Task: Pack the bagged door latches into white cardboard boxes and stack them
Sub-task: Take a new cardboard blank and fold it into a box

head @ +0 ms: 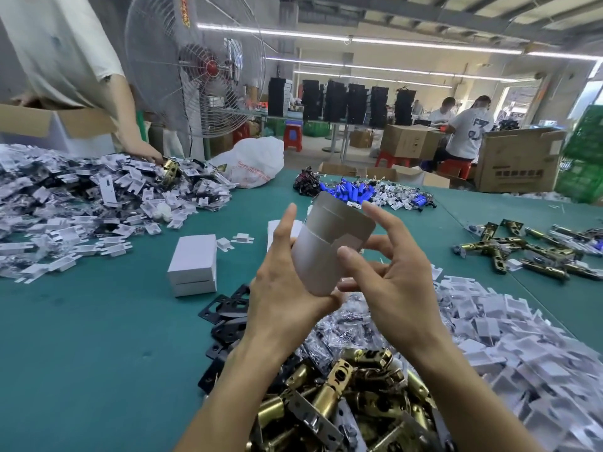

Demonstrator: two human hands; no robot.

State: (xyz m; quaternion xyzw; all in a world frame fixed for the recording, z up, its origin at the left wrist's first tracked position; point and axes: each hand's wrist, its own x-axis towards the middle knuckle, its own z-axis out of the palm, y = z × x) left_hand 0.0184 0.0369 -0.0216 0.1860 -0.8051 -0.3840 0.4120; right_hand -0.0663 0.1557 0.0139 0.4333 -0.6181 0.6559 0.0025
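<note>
A flat, unfolded cardboard box blank [329, 243], grey on the side facing me, is held up above the green table [98, 337]. My left hand [284, 288] grips its lower left edge, fingers behind and thumb in front. My right hand [388, 275] holds its right side, thumb pressing the front, index finger raised. Two closed white boxes [193, 265] sit stacked to the left. Brass door latches [342, 396] are heaped at the near edge, beside bagged black parts [329, 337].
Piles of flat white box blanks lie at right [522, 347] and far left [65, 207]. Another person's hand [146, 154] reaches into the left pile. More brass latches [528, 249] lie far right, blue cylinders [352, 192] behind, a fan [202, 66] beyond.
</note>
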